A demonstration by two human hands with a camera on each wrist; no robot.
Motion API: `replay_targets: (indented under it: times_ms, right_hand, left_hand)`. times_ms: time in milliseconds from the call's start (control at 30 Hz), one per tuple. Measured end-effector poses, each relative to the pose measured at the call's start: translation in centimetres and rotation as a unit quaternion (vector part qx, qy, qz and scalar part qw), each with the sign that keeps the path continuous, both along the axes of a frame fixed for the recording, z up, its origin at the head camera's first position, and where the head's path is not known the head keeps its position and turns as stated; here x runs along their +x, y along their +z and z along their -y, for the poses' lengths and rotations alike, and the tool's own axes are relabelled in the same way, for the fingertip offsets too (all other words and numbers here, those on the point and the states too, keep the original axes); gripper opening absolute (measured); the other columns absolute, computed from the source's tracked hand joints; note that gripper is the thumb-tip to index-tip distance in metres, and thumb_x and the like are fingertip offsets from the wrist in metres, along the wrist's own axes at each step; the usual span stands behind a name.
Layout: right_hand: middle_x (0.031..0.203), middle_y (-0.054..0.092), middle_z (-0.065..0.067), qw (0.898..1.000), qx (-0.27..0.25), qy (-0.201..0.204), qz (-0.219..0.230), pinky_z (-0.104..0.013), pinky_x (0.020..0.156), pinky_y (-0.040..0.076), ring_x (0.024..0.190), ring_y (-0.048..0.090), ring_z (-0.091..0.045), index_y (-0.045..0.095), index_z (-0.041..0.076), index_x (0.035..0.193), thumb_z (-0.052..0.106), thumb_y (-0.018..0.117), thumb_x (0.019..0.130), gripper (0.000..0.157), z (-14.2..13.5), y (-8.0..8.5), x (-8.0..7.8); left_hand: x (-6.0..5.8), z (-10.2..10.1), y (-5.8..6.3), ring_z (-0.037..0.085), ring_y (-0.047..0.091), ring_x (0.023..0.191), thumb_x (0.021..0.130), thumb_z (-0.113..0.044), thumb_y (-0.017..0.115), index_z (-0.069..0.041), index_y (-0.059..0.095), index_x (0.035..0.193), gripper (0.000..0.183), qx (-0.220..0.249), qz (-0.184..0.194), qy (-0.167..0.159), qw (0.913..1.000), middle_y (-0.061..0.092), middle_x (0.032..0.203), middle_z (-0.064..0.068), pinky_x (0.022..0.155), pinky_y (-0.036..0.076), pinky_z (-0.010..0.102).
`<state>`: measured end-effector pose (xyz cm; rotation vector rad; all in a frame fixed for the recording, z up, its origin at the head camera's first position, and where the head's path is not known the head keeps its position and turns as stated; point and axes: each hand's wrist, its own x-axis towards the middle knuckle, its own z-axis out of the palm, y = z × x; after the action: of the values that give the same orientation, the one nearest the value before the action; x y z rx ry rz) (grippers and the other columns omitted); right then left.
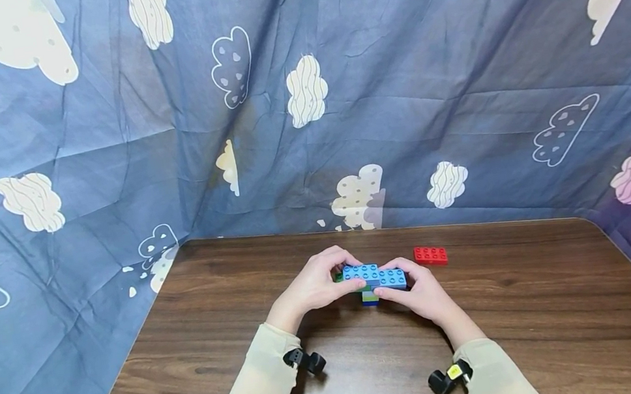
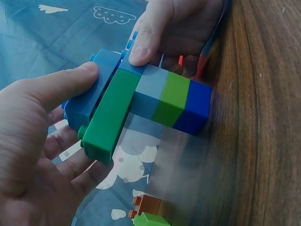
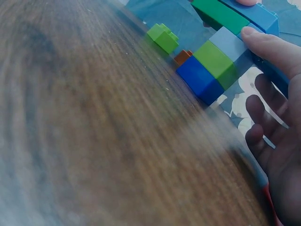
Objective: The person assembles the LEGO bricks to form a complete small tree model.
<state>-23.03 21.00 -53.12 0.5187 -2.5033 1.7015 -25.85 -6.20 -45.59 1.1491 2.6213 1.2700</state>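
Both hands hold a small tower of toy building bricks above the wooden table. In the left wrist view its column runs from a dark blue brick at the bottom through a lime brick to a light blue brick. Above these lie a long green brick and, beside it, a blue brick. Another blue brick tops the stack. My left hand grips the top blue brick, thumb on its near side. My right hand pinches the blue brick on the right.
A red brick lies on the table behind the right hand. Beyond the tower in the wrist views are a loose brown brick and a loose lime brick. A cloud-patterned cloth hangs along the table's back edge.
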Motion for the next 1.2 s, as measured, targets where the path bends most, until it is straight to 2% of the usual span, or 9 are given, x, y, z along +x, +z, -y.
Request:
replay_targets:
  times_ms: [133, 333, 567, 767, 1000, 1200]
  right_hand:
    - [0.122, 0.071, 0.001, 1.0, 0.0, -0.003, -0.022, -0.028, 0.094, 0.057, 0.11, 0.066, -0.019, 0.074, 0.021, 0.124, 0.019, 0.09, 0.093, 0.034, 0.0, 0.0, 0.0]
    - [0.13, 0.068, -0.001, 1.0, -0.018, -0.005, -0.017, -0.027, 0.097, 0.056, 0.115, 0.065, -0.021, 0.07, 0.021, 0.13, 0.018, 0.09, 0.093, 0.043, 0.0, 0.4, 0.3]
    - [0.133, 0.067, -0.006, 0.997, -0.069, 0.007, -0.028, -0.024, 0.099, 0.053, 0.118, 0.063, -0.021, 0.068, 0.016, 0.138, 0.012, 0.078, 0.102, 0.037, 0.3, 0.7, 0.3]
    - [0.131, 0.068, -0.004, 0.997, -0.069, -0.001, -0.029, -0.025, 0.098, 0.054, 0.116, 0.063, -0.023, 0.07, 0.017, 0.138, 0.014, 0.077, 0.104, 0.035, 0.6, 0.7, 0.4]
    - [0.131, 0.067, -0.004, 0.997, -0.07, -0.005, -0.02, -0.027, 0.096, 0.055, 0.115, 0.063, -0.023, 0.07, 0.017, 0.136, 0.015, 0.078, 0.103, 0.034, 0.7, 0.8, 0.5]
    - [0.132, 0.068, -0.003, 0.998, -0.059, -0.011, -0.027, -0.027, 0.096, 0.054, 0.115, 0.063, -0.02, 0.07, 0.019, 0.136, 0.016, 0.078, 0.103, 0.033, 0.6, 0.9, 0.4]
  left_hand:
    - [0.0, -0.2, -0.1, 0.012, 0.061, 0.099, 0.097, -0.03, 0.086, -0.017, 0.078, 0.12, 0.028, -0.002, -0.006, 0.003, 1.0, 0.071, 0.117, -0.004, 0.088, 0.055, 0.036]
    - [0.2, -0.6, -0.3, 0.012, 0.062, 0.103, 0.099, -0.031, 0.083, -0.017, 0.078, 0.124, 0.029, -0.003, -0.017, 0.012, 0.9998, 0.071, 0.12, -0.003, 0.091, 0.053, 0.03]
    - [0.4, -1.0, -0.4, 0.013, 0.064, 0.107, 0.1, -0.031, 0.083, -0.017, 0.079, 0.124, 0.029, 0.002, -0.032, 0.016, 0.9994, 0.071, 0.121, -0.002, 0.095, 0.055, 0.034]
    - [0.4, -1.1, -0.5, 0.012, 0.063, 0.104, 0.1, -0.031, 0.083, -0.017, 0.078, 0.125, 0.029, 0.003, -0.039, 0.016, 0.9991, 0.071, 0.12, -0.003, 0.091, 0.054, 0.031]
    - [0.0, -0.3, -0.6, 0.015, 0.065, 0.099, 0.101, -0.028, 0.08, -0.016, 0.079, 0.129, 0.031, 0.015, -0.035, -0.004, 0.9993, 0.074, 0.12, -0.002, 0.082, 0.055, 0.027]
    - [-0.2, -0.1, -0.6, 0.017, 0.066, 0.099, 0.1, -0.026, 0.081, -0.013, 0.078, 0.127, 0.03, 0.031, -0.032, -0.012, 0.9989, 0.075, 0.117, 0.0, 0.082, 0.056, 0.028]
